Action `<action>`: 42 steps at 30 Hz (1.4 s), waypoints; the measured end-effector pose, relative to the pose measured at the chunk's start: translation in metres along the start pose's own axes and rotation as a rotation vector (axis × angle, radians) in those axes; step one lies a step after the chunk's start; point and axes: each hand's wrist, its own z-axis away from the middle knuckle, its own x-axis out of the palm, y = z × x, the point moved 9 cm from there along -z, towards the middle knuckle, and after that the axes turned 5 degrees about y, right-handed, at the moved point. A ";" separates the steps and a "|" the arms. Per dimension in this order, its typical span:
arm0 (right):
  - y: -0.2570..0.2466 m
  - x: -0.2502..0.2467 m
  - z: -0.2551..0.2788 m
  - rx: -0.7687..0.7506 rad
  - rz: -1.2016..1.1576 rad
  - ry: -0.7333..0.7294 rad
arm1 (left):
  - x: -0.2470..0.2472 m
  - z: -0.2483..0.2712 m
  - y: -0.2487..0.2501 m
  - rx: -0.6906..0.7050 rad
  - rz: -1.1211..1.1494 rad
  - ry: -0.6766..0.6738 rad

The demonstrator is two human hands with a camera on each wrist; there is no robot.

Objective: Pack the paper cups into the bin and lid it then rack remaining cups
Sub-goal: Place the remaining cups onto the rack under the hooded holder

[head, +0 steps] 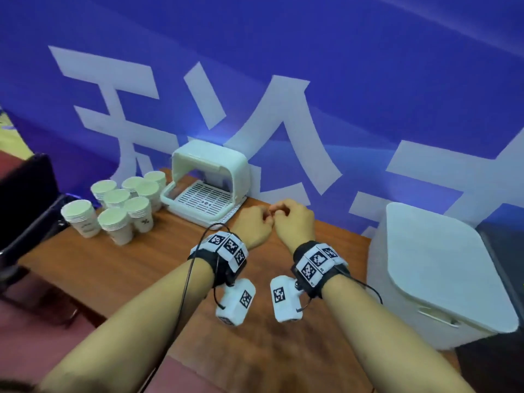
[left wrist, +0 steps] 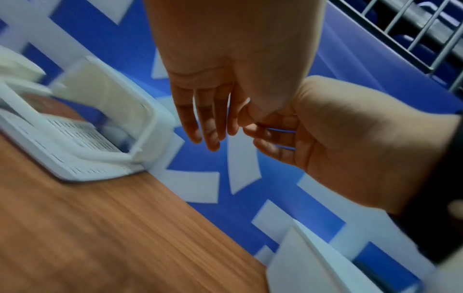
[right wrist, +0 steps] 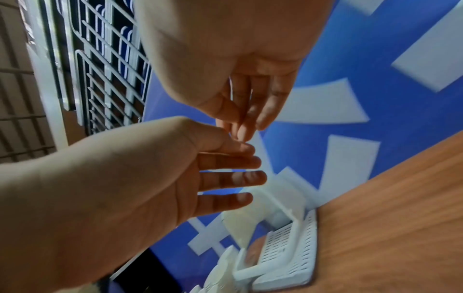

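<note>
Wood-grain desk (head: 113, 262) is seen from the head view, with stacks of paper cups (head: 119, 205) grouped at its far left and a white cup rack (head: 207, 188), its cover raised, just beside them against the blue banner (head: 368, 66). A white lidded bin (head: 431, 273) stands at the right end, its lid closed. Above the desk the left hand (head: 252, 228) and right hand (head: 295, 222) are held together, fingertips touching; nothing is held.

From the left wrist view, the left hand's fingers (left wrist: 210, 123) are seen loosely extended, met by the right hand's curled fingers (left wrist: 273, 130).

From the right wrist view, the right hand's fingers (right wrist: 253, 111) hang relaxed, touching the left hand's spread fingers (right wrist: 230, 176); the rack lies below.
</note>
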 end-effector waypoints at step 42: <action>-0.094 0.524 -0.172 -0.089 0.519 -0.636 | -0.194 -0.284 -0.456 -0.230 -0.354 -0.214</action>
